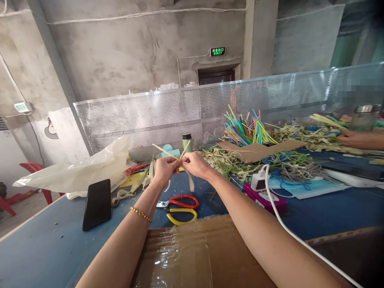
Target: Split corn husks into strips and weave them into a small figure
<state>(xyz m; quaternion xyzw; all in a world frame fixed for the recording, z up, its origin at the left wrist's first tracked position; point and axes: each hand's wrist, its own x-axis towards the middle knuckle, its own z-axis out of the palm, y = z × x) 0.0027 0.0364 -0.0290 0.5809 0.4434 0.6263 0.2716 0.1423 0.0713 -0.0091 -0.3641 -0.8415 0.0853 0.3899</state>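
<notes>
Near the middle of the view, my left hand [166, 169] and my right hand [193, 164] meet at the fingertips. Both are pinched on thin pale green strips [188, 180], which cross between them and stick out above and below. A gold bead bracelet [141, 215] circles my left wrist. Below the hands, scissors with one red and one yellow handle [182, 210] lie on the blue table [39, 248]. A taped cardboard box [192, 256] is under my forearms. Behind the hands stands a green bottle with a black cap [187, 143].
A black phone [97, 205] and plastic bag [87, 166] lie left. Right are colourful stems [249, 130], dried strips [228, 162], a purple power block with white cable [265, 198] and blue masks [312, 187]. Another person's hand [354, 140] holds strips at far right.
</notes>
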